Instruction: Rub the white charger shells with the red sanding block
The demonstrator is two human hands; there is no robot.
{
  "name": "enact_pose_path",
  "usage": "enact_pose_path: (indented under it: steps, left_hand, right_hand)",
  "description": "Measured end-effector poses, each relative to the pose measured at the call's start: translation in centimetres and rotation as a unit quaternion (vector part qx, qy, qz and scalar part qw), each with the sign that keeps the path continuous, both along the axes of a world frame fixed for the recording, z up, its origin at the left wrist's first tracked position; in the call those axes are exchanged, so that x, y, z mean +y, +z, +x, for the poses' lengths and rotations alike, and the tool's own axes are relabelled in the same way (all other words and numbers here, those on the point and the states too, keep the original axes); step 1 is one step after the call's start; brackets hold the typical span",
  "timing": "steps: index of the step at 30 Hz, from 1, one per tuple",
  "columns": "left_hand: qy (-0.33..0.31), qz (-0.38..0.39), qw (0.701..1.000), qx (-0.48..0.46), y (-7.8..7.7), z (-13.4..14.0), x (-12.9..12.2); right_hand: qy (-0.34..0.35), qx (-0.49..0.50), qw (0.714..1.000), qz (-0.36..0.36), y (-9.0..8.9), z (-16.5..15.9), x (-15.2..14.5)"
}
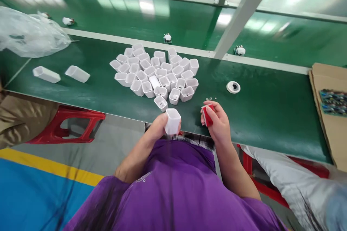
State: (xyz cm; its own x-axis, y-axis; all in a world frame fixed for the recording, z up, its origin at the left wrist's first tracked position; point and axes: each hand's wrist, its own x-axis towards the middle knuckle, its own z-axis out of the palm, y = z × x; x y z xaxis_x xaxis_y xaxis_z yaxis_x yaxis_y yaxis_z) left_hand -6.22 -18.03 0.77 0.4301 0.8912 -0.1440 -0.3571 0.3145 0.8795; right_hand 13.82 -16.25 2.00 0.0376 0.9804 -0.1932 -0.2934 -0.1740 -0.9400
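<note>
The left hand (158,125) grips a white plastic housing (172,122) just over the near edge of the green counter (271,115), its fingers wrapped around the sides and the hollow end turned up. The right hand (219,120), apart from it on the right, pinches a small red block (208,115) with a pale edge, the thumb lying across the red face and the fingers behind. Beyond the hands, mostly ahead of the left one, a crowd of similar housings (155,62) stands close together on the counter, most with their hollow ends up; the nearest one (161,104), with slots visible inside, sits just beyond the held piece. Two more housings (77,74) lie on their sides, well apart to the left, near a clear plastic bag (32,36). A few pale crumbs (210,99) lie just beyond the right hand, and a white ring (233,87) with a dark centre rests farther right. Past the grey rail (135,39), small electronic parts (240,50) sit on a green surface. At the right end is a cardboard piece (332,133) bearing circuit boards (334,101). At left, a person's brown-clad leg (24,119) rests by a red stool (70,124).
</note>
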Motion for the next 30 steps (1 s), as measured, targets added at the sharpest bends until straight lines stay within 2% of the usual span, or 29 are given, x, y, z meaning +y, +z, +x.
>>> enact_pose_path:
  steps: [3, 5, 6, 7, 8, 9, 10, 11, 12, 14, 17, 23, 28, 30]
  left_hand:
    - [0.069, 0.119, 0.990, 0.014, -0.4, -3.6, -1.1]
    - [0.191, 0.190, 0.959, 0.090, -0.5, -7.6, -1.1]
    - [0.273, 0.211, 0.926, 0.151, -0.5, -9.9, -0.9]
    - [0.358, 0.220, 0.879, 0.226, -0.4, -12.4, -0.5]
    - [0.435, 0.213, 0.818, 0.309, -0.2, -14.9, 0.0]
    - [0.500, 0.197, 0.746, 0.393, 0.0, -17.3, 0.5]
    - [0.536, 0.169, 0.676, 0.476, 0.2, -19.5, 1.1]
    - [0.550, 0.140, 0.619, 0.543, 0.4, -21.3, 1.8]
    - [0.553, 0.119, 0.575, 0.591, 0.5, -22.8, 2.4]
    - [0.537, 0.106, 0.522, 0.654, 0.6, -24.6, 3.8]
    - [0.501, 0.127, 0.498, 0.696, 0.3, -25.3, 5.8]
    - [0.452, 0.050, 0.531, 0.715, 0.3, -25.9, 9.0]
    - [0.510, 0.038, 0.472, 0.718, 0.4, -28.1, 8.7]
    - [0.528, 0.048, 0.464, 0.710, 0.3, -29.2, 8.3]
  right_hand:
    - [0.001, -0.052, 0.999, 0.013, -0.4, 0.0, -0.7]
    - [0.009, -0.097, 0.995, 0.023, -0.8, 0.1, -1.0]
    - [0.017, -0.117, 0.993, 0.024, -0.9, 0.2, -1.0]
    - [0.021, -0.135, 0.990, 0.025, -1.0, 0.2, -1.0]
    - [0.027, -0.153, 0.988, 0.023, -1.1, 0.3, -1.0]
    - [0.032, -0.170, 0.985, 0.022, -1.1, 0.3, -1.0]
    - [0.034, -0.187, 0.982, 0.022, -1.0, 0.3, -1.0]
    - [0.037, -0.202, 0.978, 0.021, -0.9, 0.2, -1.1]
    - [0.039, -0.215, 0.976, 0.021, -0.8, 0.2, -1.1]
    - [0.042, -0.231, 0.972, 0.021, -0.7, 0.1, -1.0]
    - [0.045, -0.248, 0.968, 0.013, -0.7, 0.0, -0.9]
    - [0.047, -0.271, 0.962, 0.007, -0.4, -0.1, -0.8]
    - [0.056, -0.282, 0.958, 0.012, -0.2, -0.1, -0.7]
    - [0.062, -0.287, 0.956, 0.014, -0.3, -0.2, -0.6]
